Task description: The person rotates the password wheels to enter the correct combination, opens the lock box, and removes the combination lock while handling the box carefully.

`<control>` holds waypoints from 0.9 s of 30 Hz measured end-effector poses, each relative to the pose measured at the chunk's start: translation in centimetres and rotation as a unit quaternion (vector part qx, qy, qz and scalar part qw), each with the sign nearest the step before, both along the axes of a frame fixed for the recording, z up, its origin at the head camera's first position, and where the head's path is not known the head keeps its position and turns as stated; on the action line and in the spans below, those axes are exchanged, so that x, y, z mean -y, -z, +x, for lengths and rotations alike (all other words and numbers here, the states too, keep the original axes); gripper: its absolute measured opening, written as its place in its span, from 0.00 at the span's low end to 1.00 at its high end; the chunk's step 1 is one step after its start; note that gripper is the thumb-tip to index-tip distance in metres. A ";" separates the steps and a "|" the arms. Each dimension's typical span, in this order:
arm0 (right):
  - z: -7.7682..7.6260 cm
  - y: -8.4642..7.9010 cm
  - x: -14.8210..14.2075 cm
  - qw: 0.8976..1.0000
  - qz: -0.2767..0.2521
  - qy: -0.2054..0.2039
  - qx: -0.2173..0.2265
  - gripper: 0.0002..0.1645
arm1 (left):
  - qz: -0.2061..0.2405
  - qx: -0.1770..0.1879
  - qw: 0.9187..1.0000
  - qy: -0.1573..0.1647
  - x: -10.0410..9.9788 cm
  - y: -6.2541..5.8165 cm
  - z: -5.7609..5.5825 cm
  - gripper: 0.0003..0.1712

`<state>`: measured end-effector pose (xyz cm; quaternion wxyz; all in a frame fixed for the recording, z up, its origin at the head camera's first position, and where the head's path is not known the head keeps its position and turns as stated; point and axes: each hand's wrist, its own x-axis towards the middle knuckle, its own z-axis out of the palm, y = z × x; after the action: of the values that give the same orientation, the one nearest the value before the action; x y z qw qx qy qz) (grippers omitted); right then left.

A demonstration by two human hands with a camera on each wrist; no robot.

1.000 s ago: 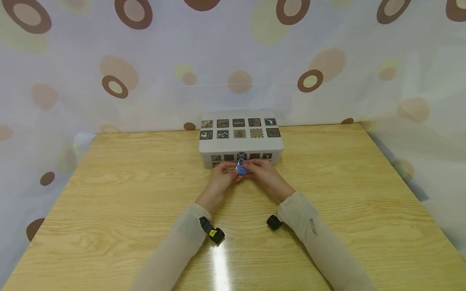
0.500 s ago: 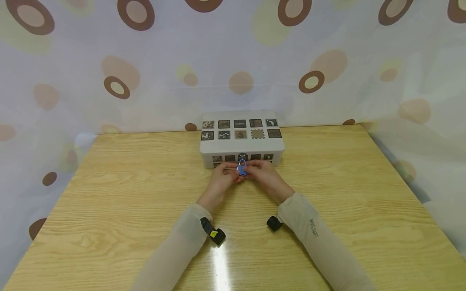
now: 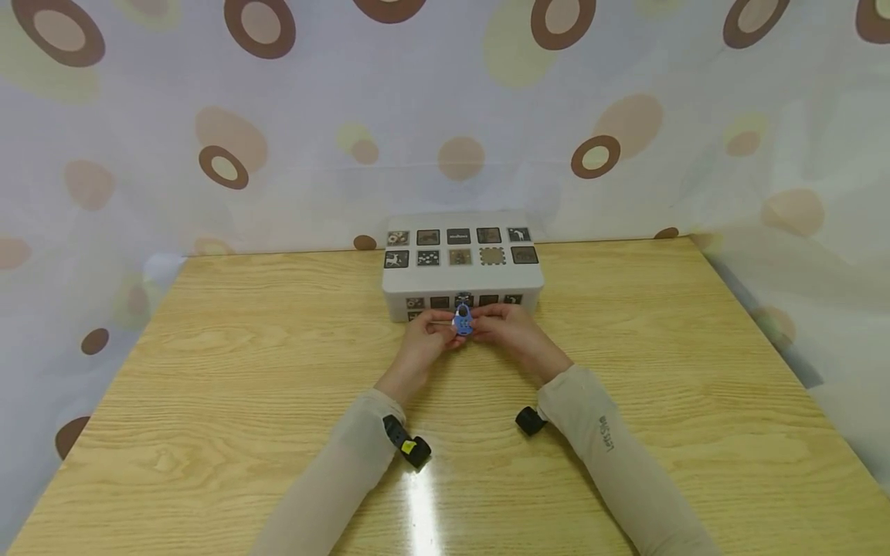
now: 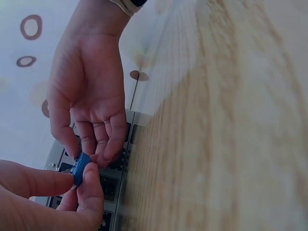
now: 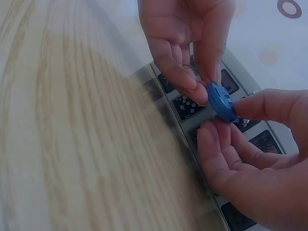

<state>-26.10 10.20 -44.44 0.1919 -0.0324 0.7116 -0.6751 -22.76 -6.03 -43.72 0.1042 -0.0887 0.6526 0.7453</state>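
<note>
A small blue padlock (image 3: pixel 462 321) is held upright before the front of a white box (image 3: pixel 462 279), just below its metal clasp (image 3: pixel 463 296). My left hand (image 3: pixel 422 340) pinches it from the left, thumb and finger on its edge. From the right, my right hand (image 3: pixel 516 337) also pinches the padlock, its thumb near the right edge. In the right wrist view, the right thumb (image 5: pixel 260 105) touches the face of the padlock (image 5: pixel 221 102), with curled fingers below. In the left wrist view both hands meet at it. Whether the shackle passes through the clasp cannot be told.
The box stands at the back of a wooden table (image 3: pixel 243 371), close to a patterned curtain (image 3: pixel 306 154). Small dark picture squares cover its lid and front. A black wrist camera (image 3: pixel 416 452) hangs by the left sleeve, another camera (image 3: pixel 531 421) by the right.
The right hand and forearm have shifted slightly right, and the right thumb has slid toward the padlock's edge. More of the padlock's face shows. The left hand stays in place.
</note>
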 end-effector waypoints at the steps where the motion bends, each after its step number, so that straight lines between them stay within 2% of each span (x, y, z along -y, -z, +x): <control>1: 0.0 0.0 0.0 1.000 0.001 -0.001 0.000 0.21 | 0.001 0.000 1.000 0.000 0.0 0.0 0.0 0.14; 13: -0.1 0.2 0.5 1.000 0.001 0.016 -0.007 0.19 | 0.002 -0.004 1.000 0.001 0.1 0.1 -0.1 0.14; 27: 0.1 0.4 0.0 1.000 -0.005 -0.003 -0.015 0.18 | 0.009 -0.016 1.000 -0.002 0.0 0.4 -0.2 0.13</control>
<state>-25.99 10.24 -44.84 0.1832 -0.0456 0.7109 -0.6775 -22.95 -6.06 -44.08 0.0932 -0.0774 0.6473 0.7526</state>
